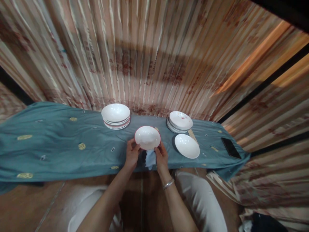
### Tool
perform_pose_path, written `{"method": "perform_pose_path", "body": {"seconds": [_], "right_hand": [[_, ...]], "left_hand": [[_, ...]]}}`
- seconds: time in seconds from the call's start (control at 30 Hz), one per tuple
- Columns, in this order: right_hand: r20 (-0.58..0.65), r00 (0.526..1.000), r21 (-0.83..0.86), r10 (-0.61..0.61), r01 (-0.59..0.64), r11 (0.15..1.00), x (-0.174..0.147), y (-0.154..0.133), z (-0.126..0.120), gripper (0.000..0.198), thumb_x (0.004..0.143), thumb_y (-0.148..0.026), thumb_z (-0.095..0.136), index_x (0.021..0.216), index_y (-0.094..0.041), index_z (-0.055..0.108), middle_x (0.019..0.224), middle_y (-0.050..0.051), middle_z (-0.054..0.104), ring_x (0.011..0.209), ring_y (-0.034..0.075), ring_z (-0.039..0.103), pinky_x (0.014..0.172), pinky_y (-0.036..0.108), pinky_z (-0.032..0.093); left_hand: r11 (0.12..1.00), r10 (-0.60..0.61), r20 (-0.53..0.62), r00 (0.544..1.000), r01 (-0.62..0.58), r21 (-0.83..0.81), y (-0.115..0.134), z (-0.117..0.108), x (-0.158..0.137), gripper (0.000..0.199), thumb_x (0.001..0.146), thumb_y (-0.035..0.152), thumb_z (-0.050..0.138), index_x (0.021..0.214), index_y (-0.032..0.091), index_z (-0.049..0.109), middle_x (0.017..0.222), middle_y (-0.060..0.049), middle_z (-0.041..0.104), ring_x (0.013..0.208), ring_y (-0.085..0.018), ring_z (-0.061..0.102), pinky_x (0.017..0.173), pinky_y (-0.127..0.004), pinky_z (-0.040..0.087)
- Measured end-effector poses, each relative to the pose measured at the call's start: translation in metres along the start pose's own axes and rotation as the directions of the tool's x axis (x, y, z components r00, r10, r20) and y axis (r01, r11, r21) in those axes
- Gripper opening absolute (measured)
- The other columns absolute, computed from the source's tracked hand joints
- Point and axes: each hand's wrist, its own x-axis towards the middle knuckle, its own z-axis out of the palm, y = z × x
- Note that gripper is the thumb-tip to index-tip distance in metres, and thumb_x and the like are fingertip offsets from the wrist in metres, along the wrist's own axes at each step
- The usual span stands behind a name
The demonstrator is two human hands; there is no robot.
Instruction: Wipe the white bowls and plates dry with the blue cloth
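Note:
A white bowl with a red rim (147, 138) is held up in front of me, its inside facing me. My left hand (132, 154) grips its lower left edge, thumb over the rim. On the lower right edge, my right hand (161, 157) grips it the same way. A pale blue cloth (151, 159) hangs below the bowl beside my right hand; the fingers behind the bowl are hidden. To the right of my hands a white oval bowl (187, 146) lies on the cloth-covered table.
The table wears a teal patterned cloth (60, 138). A stack of white bowls (116, 112) stands back left, and a stack of plates with a floral top (181, 120) back right. A black phone (230, 148) lies near the right end. Pleated curtains (145, 58) hang behind.

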Motion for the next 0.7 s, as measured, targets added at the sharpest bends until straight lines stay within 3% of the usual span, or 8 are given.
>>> {"method": "perform_pose_path", "body": {"seconds": [0.2,0.37,0.47,0.53,0.63,0.7], "right_hand": [[-0.077,0.996,-0.110,0.053,-0.062,0.992,-0.001,0.003,-0.032,0.057,0.071,-0.046,0.069,0.119,-0.016,0.064,0.123,0.014,0.070,0.114,0.027,0.063,0.104,0.046,0.047],[-0.070,0.981,-0.339,-0.179,0.146,0.929,0.009,-0.038,-0.047,0.045,0.083,-0.049,0.060,0.112,-0.015,0.067,0.123,0.015,0.068,0.119,0.028,0.060,0.108,0.048,0.043],[0.057,0.932,-0.465,-0.358,0.342,0.816,0.023,-0.063,-0.036,0.038,0.090,-0.045,0.053,0.108,-0.016,0.069,0.128,0.017,0.065,0.125,0.028,0.056,0.110,0.047,0.042],[0.171,0.893,-0.518,-0.416,0.441,0.733,0.033,-0.069,-0.025,0.035,0.093,-0.040,0.051,0.112,-0.016,0.068,0.133,0.017,0.061,0.126,0.027,0.056,0.109,0.045,0.044],[0.390,0.826,-0.559,-0.407,0.564,0.608,0.045,-0.062,-0.009,0.033,0.094,-0.028,0.048,0.118,-0.016,0.067,0.141,0.017,0.056,0.128,0.027,0.057,0.109,0.044,0.045],[0.562,0.765,-0.554,-0.314,0.631,0.543,0.049,-0.053,-0.005,0.033,0.093,-0.023,0.049,0.120,-0.017,0.066,0.139,0.016,0.059,0.127,0.027,0.058,0.108,0.045,0.047]], "left_hand": [[0.997,-0.079,0.010,0.997,0.078,0.018,0.001,-0.003,0.000,0.046,0.054,0.032,0.077,0.095,0.023,0.058,0.099,-0.001,0.061,0.084,-0.016,0.061,0.066,-0.030,0.056],[0.995,-0.104,0.015,0.994,0.104,0.001,0.005,-0.003,0.003,0.046,0.053,0.031,0.077,0.093,0.022,0.057,0.097,0.000,0.061,0.085,-0.016,0.061,0.068,-0.032,0.058],[0.994,-0.106,0.005,0.994,0.106,0.011,0.007,-0.002,0.004,0.045,0.053,0.031,0.077,0.093,0.022,0.057,0.097,0.000,0.061,0.085,-0.016,0.061,0.067,-0.031,0.058],[0.994,-0.109,0.011,0.994,0.109,0.020,0.009,-0.002,0.004,0.043,0.055,0.031,0.077,0.093,0.022,0.059,0.098,0.000,0.062,0.086,-0.017,0.061,0.066,-0.030,0.057],[0.995,-0.103,0.038,0.994,0.102,0.014,0.010,-0.001,0.003,0.041,0.058,0.032,0.077,0.094,0.021,0.060,0.101,-0.001,0.062,0.090,-0.018,0.061,0.067,-0.030,0.057],[0.996,-0.093,0.055,0.994,0.093,0.006,0.011,-0.001,0.002,0.041,0.060,0.034,0.078,0.096,0.022,0.061,0.104,-0.002,0.063,0.092,-0.019,0.062,0.068,-0.031,0.058]]}}
